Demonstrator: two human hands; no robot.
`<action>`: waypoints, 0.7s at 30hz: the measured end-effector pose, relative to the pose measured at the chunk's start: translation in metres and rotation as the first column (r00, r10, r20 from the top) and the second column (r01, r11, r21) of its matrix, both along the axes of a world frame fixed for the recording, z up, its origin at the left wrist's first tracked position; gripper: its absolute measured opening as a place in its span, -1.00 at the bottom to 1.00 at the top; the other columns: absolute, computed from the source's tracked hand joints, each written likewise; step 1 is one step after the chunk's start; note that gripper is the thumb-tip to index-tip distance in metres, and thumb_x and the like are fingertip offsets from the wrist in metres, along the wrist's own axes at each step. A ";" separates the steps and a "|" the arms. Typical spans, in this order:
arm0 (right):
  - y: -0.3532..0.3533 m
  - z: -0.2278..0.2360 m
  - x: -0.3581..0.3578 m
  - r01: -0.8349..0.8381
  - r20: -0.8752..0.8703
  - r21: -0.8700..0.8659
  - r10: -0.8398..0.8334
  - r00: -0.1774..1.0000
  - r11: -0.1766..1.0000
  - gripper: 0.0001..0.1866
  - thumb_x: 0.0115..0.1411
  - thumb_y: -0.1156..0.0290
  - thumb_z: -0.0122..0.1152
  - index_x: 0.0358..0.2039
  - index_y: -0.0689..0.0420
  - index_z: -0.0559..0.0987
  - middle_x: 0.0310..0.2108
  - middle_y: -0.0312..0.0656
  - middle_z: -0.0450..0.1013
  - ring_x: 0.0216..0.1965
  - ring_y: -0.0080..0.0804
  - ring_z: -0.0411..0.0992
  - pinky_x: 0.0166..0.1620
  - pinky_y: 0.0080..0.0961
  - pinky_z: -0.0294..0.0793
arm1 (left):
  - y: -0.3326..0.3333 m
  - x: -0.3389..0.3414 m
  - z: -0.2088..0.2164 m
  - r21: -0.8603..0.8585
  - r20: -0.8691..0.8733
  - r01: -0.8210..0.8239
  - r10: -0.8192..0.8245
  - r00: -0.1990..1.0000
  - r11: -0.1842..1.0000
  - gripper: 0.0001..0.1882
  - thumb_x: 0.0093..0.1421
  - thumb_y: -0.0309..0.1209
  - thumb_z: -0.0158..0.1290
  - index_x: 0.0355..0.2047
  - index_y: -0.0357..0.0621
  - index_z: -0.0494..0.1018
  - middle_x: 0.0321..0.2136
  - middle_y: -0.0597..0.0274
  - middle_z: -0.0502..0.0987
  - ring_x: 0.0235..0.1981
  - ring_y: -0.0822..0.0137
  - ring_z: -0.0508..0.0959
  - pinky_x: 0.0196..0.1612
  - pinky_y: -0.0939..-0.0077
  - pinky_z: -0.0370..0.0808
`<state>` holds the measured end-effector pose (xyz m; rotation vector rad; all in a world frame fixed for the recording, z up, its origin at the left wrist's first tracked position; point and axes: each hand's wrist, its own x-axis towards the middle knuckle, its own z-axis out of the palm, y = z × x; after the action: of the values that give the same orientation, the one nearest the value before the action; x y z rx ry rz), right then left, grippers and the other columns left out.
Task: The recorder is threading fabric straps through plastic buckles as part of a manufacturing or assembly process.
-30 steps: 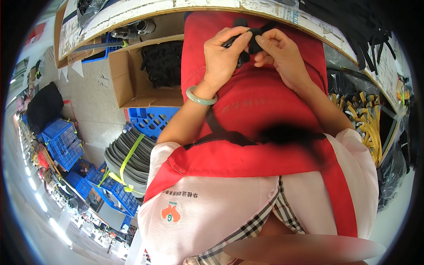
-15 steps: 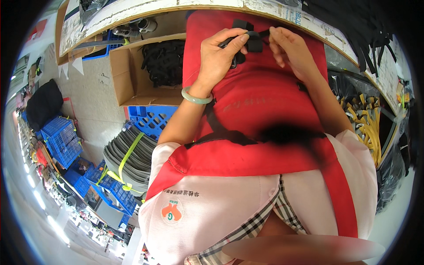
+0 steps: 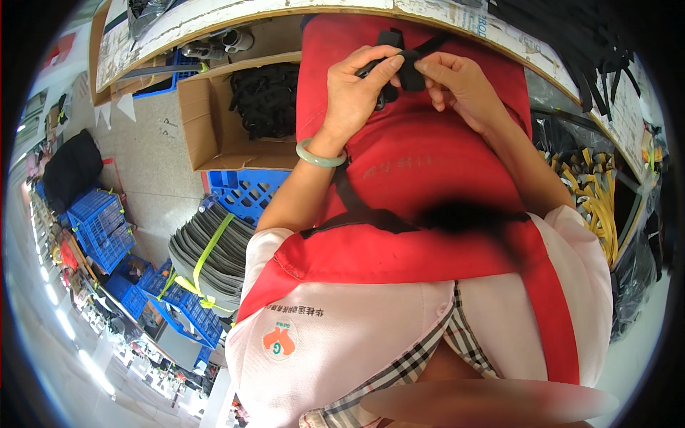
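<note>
My left hand (image 3: 359, 89) pinches a black webbing strap (image 3: 409, 73) between thumb and fingers, above the red apron (image 3: 399, 153) on my lap. Part of a dark buckle-like piece shows under the left fingers, mostly hidden by them. My right hand (image 3: 457, 84) is closed, thumb against forefinger, at the strap's right edge. One black tail of webbing runs up and right behind the right fingers. What exactly the right fingertips grip is small and partly covered.
A cardboard box (image 3: 200, 121) of black straps stands left of my lap. The white worktable edge (image 3: 285, 16) curves across the top. Bundled grey strips (image 3: 210, 250) and blue crates (image 3: 100, 225) lie at left. Yellow straps (image 3: 596, 207) hang at right, with black straps (image 3: 571, 43) above.
My right hand has moved down and left, closer to the left hand, with its fingertips now at the strap. The left hand has barely moved and keeps its pinch.
</note>
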<state>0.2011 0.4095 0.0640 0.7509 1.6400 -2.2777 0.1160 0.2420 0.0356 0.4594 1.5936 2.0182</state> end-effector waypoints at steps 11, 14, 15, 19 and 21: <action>0.040 -0.007 -0.032 0.114 -0.253 0.264 -0.045 0.966 0.958 -0.81 0.31 0.26 0.07 -0.28 0.13 0.49 -0.59 -0.43 0.33 -0.66 -0.75 0.23 -0.59 -0.77 0.21 | -0.005 0.001 0.008 0.089 0.296 0.062 -0.086 0.951 0.994 -0.84 0.21 -0.47 0.12 -0.22 -0.25 0.55 -0.44 0.28 0.52 -0.52 0.52 0.53 -0.57 0.71 0.39; 0.035 0.037 -0.064 0.216 -0.369 0.373 -0.069 0.927 0.903 -0.83 0.28 0.35 0.08 -0.24 0.17 0.51 -0.50 -0.27 0.47 -0.54 -0.57 0.40 -0.51 -0.67 0.37 | -0.010 -0.004 -0.002 0.069 0.510 -0.060 0.017 0.860 0.996 -0.74 0.27 -0.35 0.06 -0.09 -0.20 0.48 -0.43 0.25 0.54 -0.45 0.48 0.55 -0.68 0.71 0.34; 0.005 0.071 -0.077 0.208 -0.308 0.400 -0.083 0.948 0.892 -0.83 0.26 0.41 0.08 -0.20 0.20 0.51 -0.45 -0.17 0.53 -0.45 -0.39 0.52 -0.46 -0.56 0.49 | -0.013 -0.006 -0.006 0.083 0.559 -0.073 0.014 0.829 0.994 -0.78 0.26 -0.36 0.07 -0.16 -0.21 0.49 -0.43 0.25 0.54 -0.50 0.48 0.55 -0.70 0.72 0.33; -0.067 0.105 -0.094 -0.297 -0.634 0.307 0.427 0.645 0.904 -0.79 0.32 0.40 0.01 -0.08 0.20 0.44 -0.41 -0.19 0.52 -0.46 -0.54 0.49 -0.45 -0.71 0.47 | -0.017 -0.003 -0.019 0.168 0.552 -0.022 -0.076 0.831 0.985 -0.89 0.21 -0.41 0.09 -0.32 -0.19 0.50 -0.49 0.22 0.54 -0.56 0.49 0.54 -0.72 0.71 0.33; -0.073 0.097 -0.092 -0.275 -0.644 0.348 0.442 0.624 0.896 -0.77 0.31 0.41 0.03 -0.05 0.19 0.44 -0.40 -0.20 0.52 -0.46 -0.54 0.48 -0.43 -0.68 0.47 | -0.017 0.000 -0.019 0.230 0.559 -0.124 -0.026 0.829 0.965 -0.94 0.17 -0.45 0.10 -0.41 -0.16 0.49 -0.57 0.19 0.54 -0.57 0.49 0.53 -0.71 0.70 0.34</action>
<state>0.1087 0.3366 0.1612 -0.5249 2.1201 -2.2070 0.1155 0.2247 0.0170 -0.0970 0.9959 2.1435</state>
